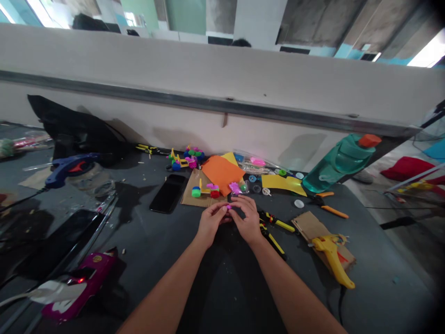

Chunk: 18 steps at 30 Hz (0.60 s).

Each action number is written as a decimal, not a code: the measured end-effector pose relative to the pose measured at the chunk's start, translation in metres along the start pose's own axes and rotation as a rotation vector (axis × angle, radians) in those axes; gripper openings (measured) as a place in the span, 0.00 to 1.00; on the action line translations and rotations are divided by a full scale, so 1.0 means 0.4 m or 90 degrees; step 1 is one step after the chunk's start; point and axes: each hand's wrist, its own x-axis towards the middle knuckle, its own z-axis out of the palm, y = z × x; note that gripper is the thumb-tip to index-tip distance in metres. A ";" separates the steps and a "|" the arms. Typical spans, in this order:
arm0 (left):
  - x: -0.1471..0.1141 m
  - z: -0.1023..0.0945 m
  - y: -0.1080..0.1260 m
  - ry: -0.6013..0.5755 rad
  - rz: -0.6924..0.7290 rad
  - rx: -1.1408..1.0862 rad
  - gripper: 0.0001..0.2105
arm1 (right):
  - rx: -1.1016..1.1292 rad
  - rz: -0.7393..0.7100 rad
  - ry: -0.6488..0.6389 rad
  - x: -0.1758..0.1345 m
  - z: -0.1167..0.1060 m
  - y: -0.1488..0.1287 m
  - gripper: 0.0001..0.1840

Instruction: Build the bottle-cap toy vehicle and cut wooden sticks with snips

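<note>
At mid-table, left hand (209, 223) and right hand (247, 221) both pinch a small purple piece (228, 207) at their fingertips, just nearside of the cardboard (195, 202) carrying a toy car (207, 189), with yellow-handled pliers (275, 241) close beside the right hand.

Left hand (210, 223) and right hand (248, 221) together pinch a small pink piece (228, 207).

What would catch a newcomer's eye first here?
Probably the orange sheet in the middle, then the teal bottle near the right end of the table. Just nearer than the sheet, the left hand and right hand pinch a pink piece. At the right, a yellow glue gun lies partly on cardboard.
</note>
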 end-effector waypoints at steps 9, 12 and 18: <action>0.004 -0.003 0.001 -0.041 -0.064 -0.018 0.14 | 0.012 -0.014 -0.003 -0.002 0.004 -0.002 0.05; 0.001 -0.001 0.003 -0.037 -0.059 -0.019 0.13 | 0.005 -0.025 -0.017 -0.003 0.006 -0.001 0.07; 0.001 -0.004 -0.004 -0.048 -0.043 0.002 0.12 | -0.028 -0.044 -0.018 -0.005 0.007 0.006 0.07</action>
